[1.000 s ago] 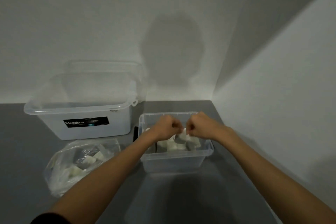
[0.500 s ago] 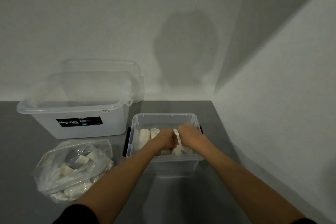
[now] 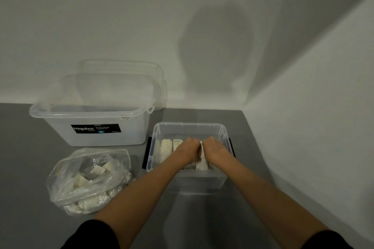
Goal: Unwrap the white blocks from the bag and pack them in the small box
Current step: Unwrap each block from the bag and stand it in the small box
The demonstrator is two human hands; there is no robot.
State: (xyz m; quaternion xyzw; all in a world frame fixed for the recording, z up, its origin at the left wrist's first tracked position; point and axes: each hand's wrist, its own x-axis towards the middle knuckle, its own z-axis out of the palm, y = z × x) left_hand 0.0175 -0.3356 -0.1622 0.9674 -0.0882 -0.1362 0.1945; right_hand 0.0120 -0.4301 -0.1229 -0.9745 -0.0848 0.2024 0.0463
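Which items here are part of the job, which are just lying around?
In the job:
small box
white blocks lined up inside it
block both hands are on
left hand
right hand
bag with more blocks

Lying about:
Megabox tub
clear lids leaning behind it

The left hand (image 3: 187, 150) and right hand (image 3: 214, 148), both curled knuckles-up inside the small box (image 3: 189, 125), hide their own fingertips, so the grip on the white block (image 3: 202, 162) between them cannot be made out. The forearms cover the near ends of the packed blocks (image 3: 166, 150) and part of the box's near wall. Both sleeves (image 3: 92, 235) are cut off by the bottom edge. The bag (image 3: 89, 178) blurs its contents into pale lumps. Small print on the big tub's label (image 3: 96, 128) is unreadable.
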